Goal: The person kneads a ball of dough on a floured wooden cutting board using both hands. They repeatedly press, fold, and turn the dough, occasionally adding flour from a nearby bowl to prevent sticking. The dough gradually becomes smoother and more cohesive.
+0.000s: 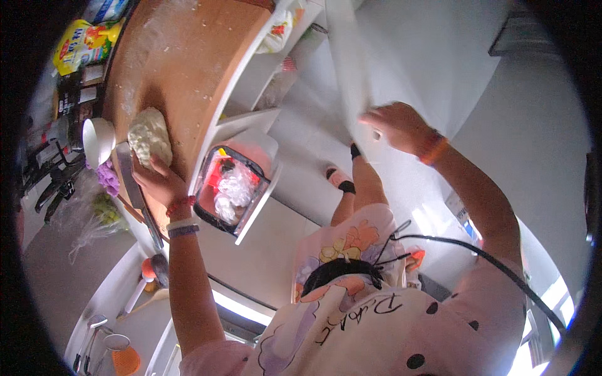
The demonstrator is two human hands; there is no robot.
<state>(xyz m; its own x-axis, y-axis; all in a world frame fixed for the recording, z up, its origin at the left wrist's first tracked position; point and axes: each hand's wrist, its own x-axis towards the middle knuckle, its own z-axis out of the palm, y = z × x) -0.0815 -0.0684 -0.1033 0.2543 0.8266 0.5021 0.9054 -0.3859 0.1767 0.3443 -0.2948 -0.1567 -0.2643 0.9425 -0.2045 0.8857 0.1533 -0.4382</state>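
My left hand (pixel 157 181) is at the near end of a lump of pale dough (pixel 150 134), its thumb and fingers spread around that end. The dough lies on a flour-dusted wooden board (pixel 202 51). Just left of the hand lies a kitchen knife (pixel 126 171), its handle towards me. A white bowl (pixel 99 141) leans on its side by the blade. Over the floor, my right hand (pixel 400 127) is closed and blurred by motion. It grips a long, pale, see-through strip (pixel 350 61), perhaps plastic film; blur hides its exact kind.
A pulled-out bin (pixel 202 207) holding crumpled plastic juts from under the counter. A yellow food packet (pixel 87 47) stands behind the board. Something purple (pixel 108 177) and green grapes in a plastic bag (pixel 106 209) sit beside the knife. A black cable (pixel 489 263) crosses my right side.
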